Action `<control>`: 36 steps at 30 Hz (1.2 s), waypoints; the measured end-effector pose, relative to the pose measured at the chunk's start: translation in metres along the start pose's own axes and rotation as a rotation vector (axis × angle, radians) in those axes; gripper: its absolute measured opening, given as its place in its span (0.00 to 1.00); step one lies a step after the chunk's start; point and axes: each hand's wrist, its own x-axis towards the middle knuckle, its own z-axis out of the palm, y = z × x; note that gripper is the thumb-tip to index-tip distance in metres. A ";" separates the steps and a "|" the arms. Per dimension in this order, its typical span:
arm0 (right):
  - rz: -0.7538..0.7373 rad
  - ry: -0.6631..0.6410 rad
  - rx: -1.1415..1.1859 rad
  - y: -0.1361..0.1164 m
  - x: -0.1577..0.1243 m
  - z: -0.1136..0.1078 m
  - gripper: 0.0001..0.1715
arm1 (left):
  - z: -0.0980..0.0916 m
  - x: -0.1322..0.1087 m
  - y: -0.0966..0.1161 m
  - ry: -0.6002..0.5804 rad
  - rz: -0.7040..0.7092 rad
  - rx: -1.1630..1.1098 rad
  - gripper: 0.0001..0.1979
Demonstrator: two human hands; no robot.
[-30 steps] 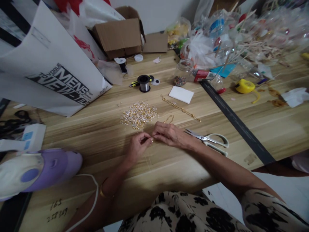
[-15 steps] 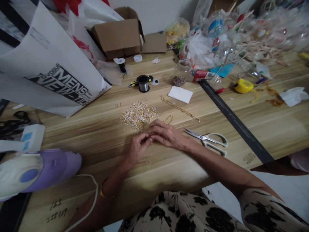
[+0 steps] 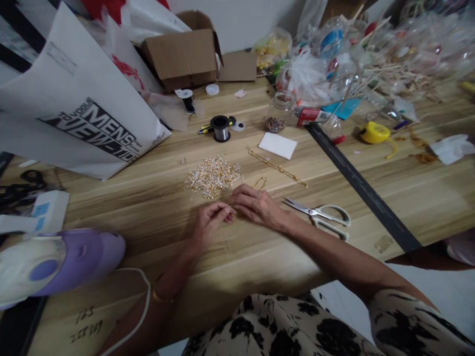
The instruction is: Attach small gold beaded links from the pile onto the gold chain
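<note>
My left hand (image 3: pixel 211 222) is closed, thumb and forefinger pinching a small gold-coloured piece (image 3: pixel 232 215), too small to make out well. Close beside it, my right hand (image 3: pixel 260 205) has its fingers bent and pressed together. Whatever those fingertips grip is hidden. A faint clear thread (image 3: pixel 227 242) shows on the wood below the hands. Just beyond them lies a heap of gold and silver beads (image 3: pixel 213 177). A short gold chain (image 3: pixel 261 182) rests by the right knuckles, and a longer beaded gold chain (image 3: pixel 278 167) stretches behind it. Scissors (image 3: pixel 315 211) lie beside the right wrist.
A wire spool (image 3: pixel 221 129), a white folded paper (image 3: pixel 277 145) and a jar of beads (image 3: pixel 275 118) stand farther back. At left are a paper bag (image 3: pixel 92 118) and a purple-white appliance (image 3: pixel 81 259) with a cord. A yellow tape measure (image 3: pixel 374 132) sits right.
My hands have moved slightly apart at the fingertips. The left hand has turned a little, and the gold-coloured piece in its pinch now shows.
</note>
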 end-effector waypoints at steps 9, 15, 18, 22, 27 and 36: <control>0.028 0.009 0.024 0.002 0.000 0.004 0.11 | -0.001 0.000 -0.002 0.012 -0.026 -0.014 0.09; -0.025 -0.046 -0.018 -0.001 -0.001 0.002 0.14 | -0.001 0.001 -0.006 0.068 -0.042 -0.066 0.08; -0.032 -0.070 -0.094 -0.002 -0.002 0.004 0.15 | -0.001 0.001 -0.009 0.082 -0.067 -0.099 0.08; -0.052 -0.087 -0.193 -0.004 -0.004 0.006 0.16 | -0.001 0.002 -0.010 0.083 -0.096 -0.103 0.08; -0.049 -0.103 -0.253 -0.005 -0.004 0.007 0.16 | -0.001 0.002 -0.012 0.095 -0.115 -0.122 0.08; -0.034 -0.075 -0.092 -0.004 -0.004 0.007 0.14 | -0.001 0.004 -0.012 0.109 -0.129 -0.142 0.10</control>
